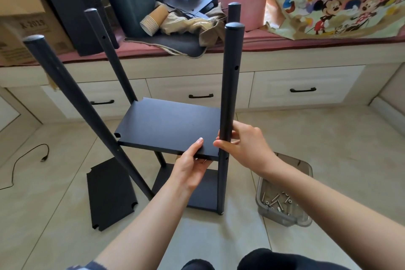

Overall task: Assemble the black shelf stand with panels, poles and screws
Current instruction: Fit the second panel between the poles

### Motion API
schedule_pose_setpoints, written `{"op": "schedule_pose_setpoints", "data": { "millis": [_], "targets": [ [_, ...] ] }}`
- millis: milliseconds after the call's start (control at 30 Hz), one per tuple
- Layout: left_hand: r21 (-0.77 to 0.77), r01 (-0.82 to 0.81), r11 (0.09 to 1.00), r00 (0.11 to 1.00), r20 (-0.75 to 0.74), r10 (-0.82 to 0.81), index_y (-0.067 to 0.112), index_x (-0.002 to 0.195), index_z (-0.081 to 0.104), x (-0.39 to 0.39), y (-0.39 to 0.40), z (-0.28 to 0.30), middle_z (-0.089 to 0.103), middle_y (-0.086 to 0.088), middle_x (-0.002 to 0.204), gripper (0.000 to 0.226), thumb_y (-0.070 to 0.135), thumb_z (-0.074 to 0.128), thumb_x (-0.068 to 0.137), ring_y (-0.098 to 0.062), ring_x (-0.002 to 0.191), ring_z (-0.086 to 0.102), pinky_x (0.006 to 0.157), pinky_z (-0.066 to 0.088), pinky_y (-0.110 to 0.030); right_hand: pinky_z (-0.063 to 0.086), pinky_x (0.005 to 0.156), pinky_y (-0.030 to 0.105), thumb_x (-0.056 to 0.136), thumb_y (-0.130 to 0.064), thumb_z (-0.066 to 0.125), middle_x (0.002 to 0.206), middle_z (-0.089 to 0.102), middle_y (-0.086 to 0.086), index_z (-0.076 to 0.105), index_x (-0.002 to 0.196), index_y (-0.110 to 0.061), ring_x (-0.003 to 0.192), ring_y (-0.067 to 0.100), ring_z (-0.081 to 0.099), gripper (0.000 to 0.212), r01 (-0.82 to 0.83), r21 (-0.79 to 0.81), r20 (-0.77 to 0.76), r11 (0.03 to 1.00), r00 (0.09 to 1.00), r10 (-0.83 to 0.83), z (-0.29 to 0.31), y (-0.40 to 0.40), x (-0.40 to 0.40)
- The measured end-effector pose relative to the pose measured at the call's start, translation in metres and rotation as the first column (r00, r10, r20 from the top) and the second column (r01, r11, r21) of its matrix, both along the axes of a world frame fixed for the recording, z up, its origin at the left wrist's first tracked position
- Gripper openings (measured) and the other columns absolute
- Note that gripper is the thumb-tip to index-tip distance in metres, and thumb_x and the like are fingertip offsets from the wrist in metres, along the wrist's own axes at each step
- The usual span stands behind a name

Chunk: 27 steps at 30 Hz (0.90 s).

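The black shelf stand rises from the tiled floor with several upright poles and a bottom panel (pixel 203 193). A middle black panel (pixel 168 125) sits level between the poles. My left hand (pixel 190 164) grips its near edge, thumb on top and fingers underneath. My right hand (pixel 245 144) grips the near right pole (pixel 230 85) at the height of that panel. Leaning outward are the near left pole (pixel 72 98) and the far left pole (pixel 111 55); the far right pole (pixel 234 11) is mostly hidden. A loose black panel (pixel 109 195) lies flat on the floor at left.
A clear plastic box (pixel 282 206) holding several metal screws sits on the floor at right. A black cable (pixel 28 160) trails at left. Behind stands a drawer bench (pixel 197 85) piled with a bin, paper cups, boxes and bags.
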State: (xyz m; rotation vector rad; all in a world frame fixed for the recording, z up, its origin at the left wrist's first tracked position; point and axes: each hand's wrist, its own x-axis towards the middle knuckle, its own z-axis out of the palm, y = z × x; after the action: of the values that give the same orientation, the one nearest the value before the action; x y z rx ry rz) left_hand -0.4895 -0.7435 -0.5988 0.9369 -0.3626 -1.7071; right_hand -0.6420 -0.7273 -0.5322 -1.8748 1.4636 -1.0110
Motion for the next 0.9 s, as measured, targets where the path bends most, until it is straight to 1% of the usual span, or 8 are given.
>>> {"op": "schedule_pose_setpoints", "data": {
  "millis": [133,267,400,467,533,667,800,900],
  "targets": [
    [-0.009,0.024,1.0,1.0,0.004,-0.024,0.006,0.119,0.064,0.001,0.003,0.001,0.071,-0.017,0.117,0.024,0.011,0.061,0.096,-0.03,0.105,0.069,0.095,0.055,-0.043,0.052,0.083,0.02,0.084,-0.027,0.077,0.107,0.067,-0.01,0.053,0.105,-0.038,0.103,0.009,0.064,0.034,-0.096,0.178,0.001,0.979,0.995,0.097,0.003,-0.002,-0.011],
    [0.011,0.026,1.0,0.999,-0.026,-0.026,0.003,0.115,0.065,0.001,0.004,0.0,0.072,-0.016,0.114,0.022,0.01,0.063,0.094,-0.029,0.101,0.07,0.097,0.054,-0.044,0.04,0.11,0.038,0.079,-0.031,0.081,0.146,0.039,-0.004,0.034,0.139,-0.037,0.137,0.019,0.04,0.076,-0.109,0.452,0.116,0.885,0.991,0.063,-0.007,0.001,-0.03],
    [0.005,0.031,0.999,0.999,-0.045,-0.031,0.0,0.121,0.065,0.0,0.004,-0.003,0.069,-0.019,0.124,0.033,0.013,0.066,0.091,-0.034,0.114,0.066,0.106,0.048,-0.048,0.042,0.094,0.021,0.079,-0.032,0.082,0.138,0.046,-0.016,0.019,0.15,-0.041,0.12,-0.003,0.049,0.095,-0.191,0.515,0.299,0.836,0.954,0.033,-0.022,0.015,-0.012],
    [0.0,0.036,0.999,0.997,-0.061,-0.036,-0.001,0.124,0.064,0.0,0.005,-0.004,0.068,-0.02,0.126,0.038,0.014,0.067,0.089,-0.035,0.119,0.064,0.11,0.045,-0.049,0.047,0.087,0.018,0.079,-0.013,0.08,0.129,0.059,-0.011,0.027,0.143,-0.042,0.111,-0.003,0.06,0.088,-0.281,0.486,0.447,0.827,0.894,0.041,-0.031,0.011,-0.001],
    [0.007,0.033,0.999,0.997,-0.075,-0.033,0.0,0.122,0.063,0.001,0.004,-0.004,0.069,-0.02,0.124,0.035,0.013,0.067,0.09,-0.035,0.118,0.065,0.109,0.046,-0.048,0.051,0.084,0.025,0.066,0.003,0.068,0.116,0.064,0.006,0.024,0.142,-0.043,0.102,0.016,0.065,0.099,-0.316,0.483,0.635,0.817,0.769,-0.078,-0.037,0.005,0.002],
    [0.022,0.021,1.0,0.996,-0.082,-0.019,0.002,0.121,0.063,0.001,0.005,-0.003,0.072,-0.016,0.119,0.031,0.011,0.066,0.091,-0.03,0.108,0.069,0.104,0.05,-0.044,0.045,0.097,0.041,0.062,0.0,0.056,0.122,0.062,0.013,0.015,0.144,-0.051,0.108,0.027,0.063,0.105,-0.349,0.49,0.786,0.798,0.573,-0.232,-0.042,0.002,-0.005],
    [0.013,0.033,0.999,0.999,-0.021,-0.033,-0.001,0.125,0.062,0.002,0.004,-0.006,0.071,-0.013,0.12,0.05,0.02,0.074,0.081,-0.027,0.115,0.067,0.109,0.046,-0.04,0.048,0.08,0.018,0.075,-0.009,0.073,0.107,0.067,-0.007,0.045,0.133,-0.039,0.103,0.013,0.064,0.071,-0.269,0.435,0.589,0.859,0.807,-0.046,-0.037,0.005,0.008],
    [0.015,0.062,0.998,0.997,0.036,-0.062,-0.002,0.129,0.063,0.004,0.005,-0.009,0.068,-0.016,0.127,0.061,0.027,0.078,0.079,-0.028,0.12,0.065,0.113,0.044,-0.04,0.046,0.075,0.005,0.087,-0.013,0.074,0.11,0.063,-0.012,0.063,0.125,-0.02,0.103,-0.003,0.06,0.04,-0.014,0.335,0.422,0.942,0.896,-0.136,-0.04,0.004,0.028]
  ]
}}
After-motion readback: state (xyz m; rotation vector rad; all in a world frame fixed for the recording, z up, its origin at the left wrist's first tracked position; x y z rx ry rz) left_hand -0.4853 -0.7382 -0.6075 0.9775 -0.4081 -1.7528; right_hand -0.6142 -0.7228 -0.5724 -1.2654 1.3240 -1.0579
